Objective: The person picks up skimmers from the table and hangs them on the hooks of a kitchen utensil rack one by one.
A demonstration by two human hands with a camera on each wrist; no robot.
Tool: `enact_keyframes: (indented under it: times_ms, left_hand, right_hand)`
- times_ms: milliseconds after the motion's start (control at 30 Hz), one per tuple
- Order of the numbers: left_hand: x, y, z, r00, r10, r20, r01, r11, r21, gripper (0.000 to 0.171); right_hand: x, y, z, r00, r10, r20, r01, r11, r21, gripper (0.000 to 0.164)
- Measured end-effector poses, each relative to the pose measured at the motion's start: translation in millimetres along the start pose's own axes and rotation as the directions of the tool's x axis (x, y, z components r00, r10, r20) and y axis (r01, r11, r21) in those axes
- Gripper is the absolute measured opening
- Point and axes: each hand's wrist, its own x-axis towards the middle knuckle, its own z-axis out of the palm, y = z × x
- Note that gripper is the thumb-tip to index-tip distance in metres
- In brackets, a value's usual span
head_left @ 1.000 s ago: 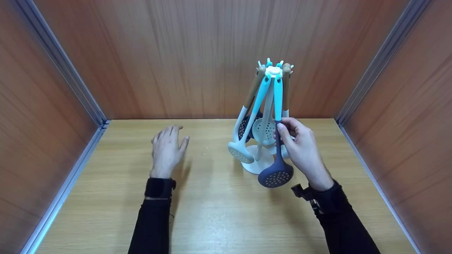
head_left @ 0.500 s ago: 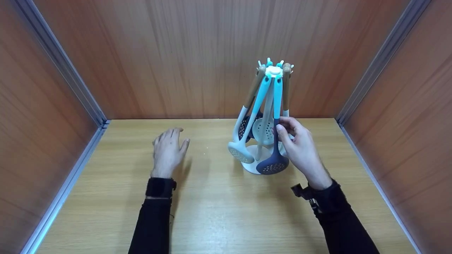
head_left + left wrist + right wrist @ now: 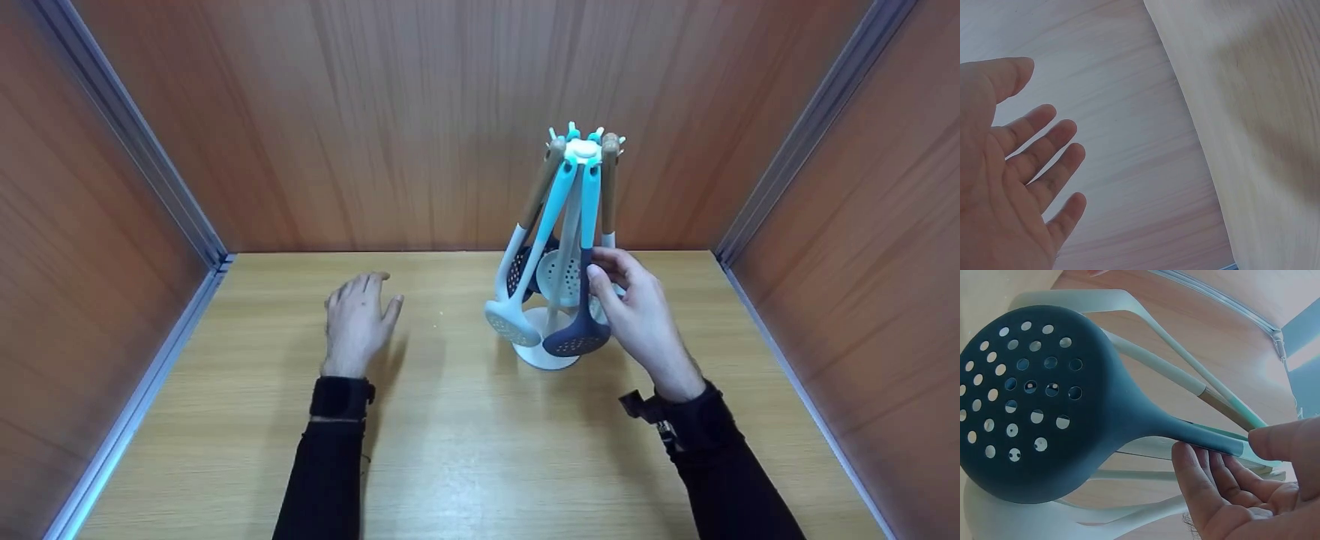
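A dark blue skimmer (image 3: pixel 576 337) with a turquoise upper handle hangs at the front of a white utensil stand (image 3: pixel 546 358). My right hand (image 3: pixel 637 307) is beside its stem, with thumb and fingers loosely parted. In the right wrist view the skimmer's perforated head (image 3: pixel 1033 399) fills the left side. Fingertips (image 3: pixel 1185 455) meet the lower edge of the stem there, and the thumb (image 3: pixel 1275 439) lies near the turquoise part. My left hand (image 3: pixel 356 322) holds nothing; its fingers are spread over the table at left.
A pale ladle-shaped skimmer (image 3: pixel 512 321) hangs left of the dark one. Several more utensils hang around the stand, some with brown handles (image 3: pixel 609 187). Wood-grain panels stand at the back (image 3: pixel 375 135) and both sides of the light wooden table (image 3: pixel 450 450).
The dark skimmer's head has swung back and slightly left, toward the stand, while its top stays at the hook. My right hand's thumb now overlaps the stem less. The left hand has barely moved.
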Motion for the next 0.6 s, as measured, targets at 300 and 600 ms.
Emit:
enact_keyframes:
  times_ms: [300,600]
  left_hand:
    - [-0.6,-0.9,3.1,1.000,0.011,-0.015,-0.011,1.000,-0.004,0.054]
    - [-0.4,-3.1,5.3,1.000,0.007,-0.010,-0.007,1.000,-0.011,0.053]
  right_hand:
    - [-1,5,-6,0.999,0.001,-0.038,-0.001,1.000,0.007,0.043]
    - [3,28,-16,0.960,-0.090,-0.267,0.043,0.984,-0.175,0.037]
